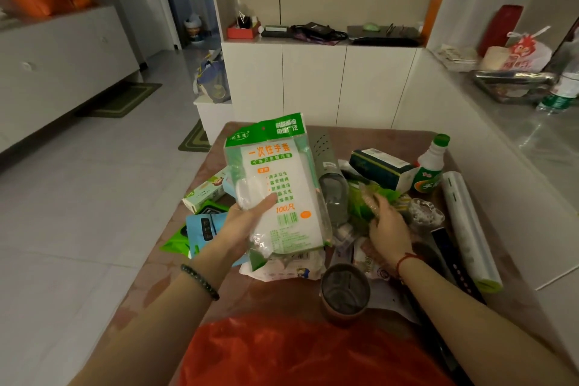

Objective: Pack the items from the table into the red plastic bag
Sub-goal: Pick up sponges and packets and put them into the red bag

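Our left hand [247, 224] pinched the glove pack [275, 178] upright over the table [194, 288], seemingly ready for the red bag [297, 354] nearest us; our right hand [388, 229] curled round a green packet [360, 200].

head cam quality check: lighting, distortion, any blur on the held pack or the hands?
Head view: dim, warm indoor light, no hard shadows; wide-angle bowing of the cabinet lines; sheen on the counter and floor tiles; glove pack in the left hand has readable print; right hand slightly soft; red plastic bag at the bottom edge blurred.
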Available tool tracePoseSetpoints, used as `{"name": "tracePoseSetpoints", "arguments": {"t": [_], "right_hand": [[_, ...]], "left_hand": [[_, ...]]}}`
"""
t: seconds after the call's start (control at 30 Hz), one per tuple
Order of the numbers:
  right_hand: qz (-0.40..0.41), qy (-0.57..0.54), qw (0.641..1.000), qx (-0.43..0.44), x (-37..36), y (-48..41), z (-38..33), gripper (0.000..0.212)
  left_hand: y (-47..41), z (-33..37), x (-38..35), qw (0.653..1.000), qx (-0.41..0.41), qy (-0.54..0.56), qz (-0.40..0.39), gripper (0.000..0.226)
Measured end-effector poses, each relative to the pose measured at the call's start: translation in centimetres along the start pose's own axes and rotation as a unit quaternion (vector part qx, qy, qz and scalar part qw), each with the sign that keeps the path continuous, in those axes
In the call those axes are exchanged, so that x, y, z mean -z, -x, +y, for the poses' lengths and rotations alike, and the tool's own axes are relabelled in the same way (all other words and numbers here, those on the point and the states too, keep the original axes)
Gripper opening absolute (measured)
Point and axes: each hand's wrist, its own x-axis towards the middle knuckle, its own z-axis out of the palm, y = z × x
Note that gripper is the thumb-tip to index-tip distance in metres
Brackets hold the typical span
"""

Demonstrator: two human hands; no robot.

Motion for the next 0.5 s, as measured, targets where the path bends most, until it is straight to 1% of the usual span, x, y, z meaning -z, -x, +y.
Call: {"name": "tracePoseSetpoints", "arguments": {"t": [0.07, 0.1, 0.13, 0.2, 0.27, 0.33, 0.37, 0.43, 0.5], "right_hand": [[0.074, -0.059, 0.995, 0.011, 1.6, 0.3, -0.8, 0.048], [0.115, -0.091, 0.988, 0.052, 2.6, 0.5, -1.5, 0.047], [0.142, -0.109, 0.977, 0.117, 3.7, 0.8, -2.4, 0.048], [0.142, -0.105, 0.948, 0.265, 5.4, 1.6, -4.5, 0.050], [0.099, -0.081, 0.920, 0.372, 6.6, 2.8, -6.4, 0.045], [0.034, -0.057, 0.901, 0.429, 7.1, 3.9, -7.8, 0.035], [0.001, -0.039, 0.897, 0.440, 7.0, 4.4, -8.3, 0.033], [-0.070, -0.010, 0.893, 0.445, 6.6, 5.2, -8.6, 0.039], [-0.116, -0.026, 0.897, 0.426, 6.4, 5.8, -8.2, 0.048]], "left_hand": [[0.1, 0.0, -0.3, 1.000, 0.010, -0.003, -0.004, 0.040], [0.3, 0.0, -0.6, 1.000, 0.015, -0.008, -0.005, 0.040], [0.4, -0.1, -1.0, 1.000, 0.017, -0.014, -0.010, 0.041], [0.8, -0.1, -1.8, 0.999, 0.015, -0.024, -0.028, 0.040], [1.3, 0.0, -2.6, 0.997, 0.014, -0.041, -0.064, 0.038], [1.7, 0.0, -3.2, 0.990, 0.013, -0.073, -0.123, 0.042], [2.0, -0.1, -3.5, 0.986, 0.011, -0.081, -0.144, 0.041], [2.4, -0.5, -3.9, 0.983, -0.003, -0.088, -0.160, 0.032], [2.8, -0.9, -3.7, 0.986, -0.011, -0.082, -0.147, 0.044]]}}
